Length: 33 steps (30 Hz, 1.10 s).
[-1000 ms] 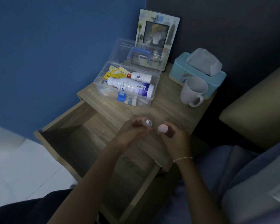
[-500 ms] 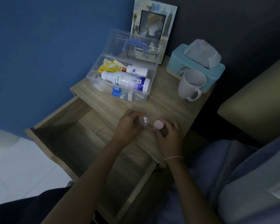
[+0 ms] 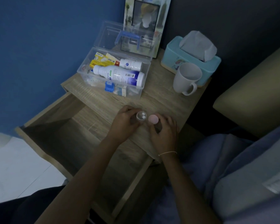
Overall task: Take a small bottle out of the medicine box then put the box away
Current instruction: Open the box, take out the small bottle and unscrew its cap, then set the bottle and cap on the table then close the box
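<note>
A clear plastic medicine box stands open at the back of the wooden nightstand, its lid with a blue handle leaning back. Inside lie two white bottles and yellow packets. Nearer to me, my left hand is shut on a small clear bottle, uncapped, with two white pills showing inside. My right hand holds the bottle's pink cap just to the right of it. Both hands hover low over the nightstand's front edge.
The nightstand's drawer is pulled out below my left arm. A white mug and a teal tissue box stand at the right, a picture frame behind the box. A bed edge lies to the right.
The view has tilted so everything sits lower and nearer. My hands stay close together, the bottle's open mouth now faces up with the pills visible, the cap still beside it.
</note>
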Each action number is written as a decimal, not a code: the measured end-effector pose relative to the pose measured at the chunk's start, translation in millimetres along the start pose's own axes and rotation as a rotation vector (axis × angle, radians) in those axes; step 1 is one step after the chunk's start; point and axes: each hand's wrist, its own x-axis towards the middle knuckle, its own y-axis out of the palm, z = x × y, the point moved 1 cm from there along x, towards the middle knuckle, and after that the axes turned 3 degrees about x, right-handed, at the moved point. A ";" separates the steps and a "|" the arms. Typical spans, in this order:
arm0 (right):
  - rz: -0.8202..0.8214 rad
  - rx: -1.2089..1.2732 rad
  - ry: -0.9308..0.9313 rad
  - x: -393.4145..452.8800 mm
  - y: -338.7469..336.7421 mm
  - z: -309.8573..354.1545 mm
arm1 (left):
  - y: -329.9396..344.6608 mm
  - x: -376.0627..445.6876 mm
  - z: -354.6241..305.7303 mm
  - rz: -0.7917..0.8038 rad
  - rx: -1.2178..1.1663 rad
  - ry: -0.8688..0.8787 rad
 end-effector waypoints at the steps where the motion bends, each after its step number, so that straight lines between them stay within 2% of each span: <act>1: -0.003 -0.001 -0.005 0.0 0.4 0.1 | 0.2 0.0 0.5 0.001 0.004 0.000; 8: -0.023 0.009 -0.034 -1.2 -1.2 1.2 | -2.7 -9.3 -4.5 -0.020 -0.006 -0.004; 12: -0.034 0.149 0.024 -1.1 -4.5 5.5 | -8.3 -21.8 -6.9 -0.082 0.087 0.011; 15: -0.061 0.260 0.068 0.1 -8.8 7.3 | -19.9 -18.8 -12.3 -0.156 0.207 0.094; 18: -0.182 0.220 0.012 14.2 -20.4 14.8 | -29.0 -2.4 -21.2 -0.201 0.319 0.239; 21: -0.333 0.128 -0.071 47.3 -35.3 25.9 | -31.8 18.7 -30.2 -0.127 0.427 0.287; 23: -0.324 0.079 -0.042 70.2 -43.8 31.8 | -32.9 33.0 -31.3 -0.081 0.514 0.295; 29: -0.222 0.071 0.197 105.6 -45.2 25.5 | -45.3 54.2 -12.5 0.006 0.650 0.230; 33: -0.289 0.118 0.258 112.4 -46.3 21.2 | -43.9 53.5 -4.0 0.040 0.685 0.243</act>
